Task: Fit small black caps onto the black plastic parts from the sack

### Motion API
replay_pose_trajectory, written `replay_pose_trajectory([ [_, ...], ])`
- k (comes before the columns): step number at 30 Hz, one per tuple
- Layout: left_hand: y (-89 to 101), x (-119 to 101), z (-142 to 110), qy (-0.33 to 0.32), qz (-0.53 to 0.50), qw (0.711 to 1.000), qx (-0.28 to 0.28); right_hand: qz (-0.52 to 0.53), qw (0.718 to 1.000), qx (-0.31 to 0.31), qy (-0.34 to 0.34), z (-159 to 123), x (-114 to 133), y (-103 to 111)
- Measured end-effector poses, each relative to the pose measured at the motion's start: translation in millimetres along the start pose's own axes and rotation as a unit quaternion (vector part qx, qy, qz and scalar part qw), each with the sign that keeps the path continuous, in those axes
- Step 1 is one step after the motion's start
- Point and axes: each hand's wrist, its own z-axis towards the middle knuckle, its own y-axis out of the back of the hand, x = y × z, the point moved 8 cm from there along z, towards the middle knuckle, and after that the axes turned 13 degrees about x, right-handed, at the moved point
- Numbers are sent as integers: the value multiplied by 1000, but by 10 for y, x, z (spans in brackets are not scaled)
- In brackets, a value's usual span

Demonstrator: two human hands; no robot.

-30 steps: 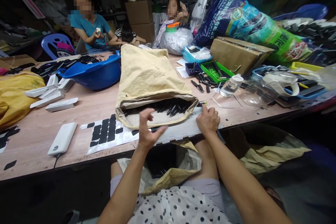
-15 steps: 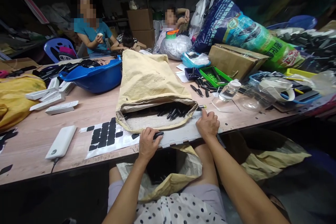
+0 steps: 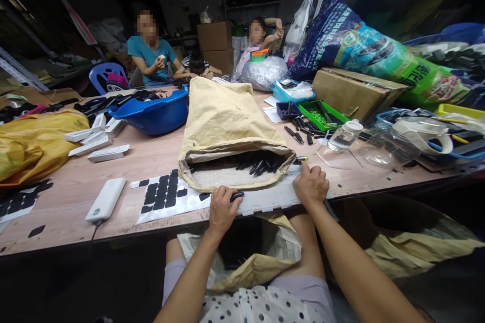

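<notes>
Left hand (image 3: 222, 208) closed over a small black plastic piece (image 3: 237, 195), its end poking out past the fingertips; the piece lies on a pale grey perforated strip (image 3: 267, 197) at the near table edge. Right hand (image 3: 311, 184) rests knuckles-up on the same strip further right, fingers curled; whether it grips anything I cannot tell. Just beyond both hands, a tan paper sack (image 3: 227, 126) lies on its side, mouth gaping toward the person, more black pieces (image 3: 257, 165) spilled inside. The piece looks light, rigid and smooth, likely slippery between fingertips; best pinched across its short width. The sack is soft and crumpled, and would likely sag if lifted by one lip. The strip looks thin and stiff, overhanging the edge slightly. Left of the left hand: a sheet of black pads (image 3: 162, 194) and a white power bank (image 3: 106, 199). The wooden table (image 3: 76, 186) is flat and crowded. Below the hands, a second open sack (image 3: 246, 257) sits on the lap. The room is dim, with two people seated across the table.
</notes>
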Motion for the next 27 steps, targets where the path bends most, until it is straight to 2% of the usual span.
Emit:
replay_pose_trajectory([
  [6, 6, 54, -5, 20, 7, 1000, -8, -2, 1000, 6, -2, 2, 5, -15],
  [13, 53, 30, -28, 6, 12, 999, -41, -3, 1000, 19, -5, -13, 25, 39],
  [22, 53, 39, -42, 35, 4, 999, -38, 4, 1000, 18, 0, -13, 18, 26],
  [27, 112, 93, -76, 31, -13, 995, -97, 5, 1000, 16, 2, -9, 6, 9],
])
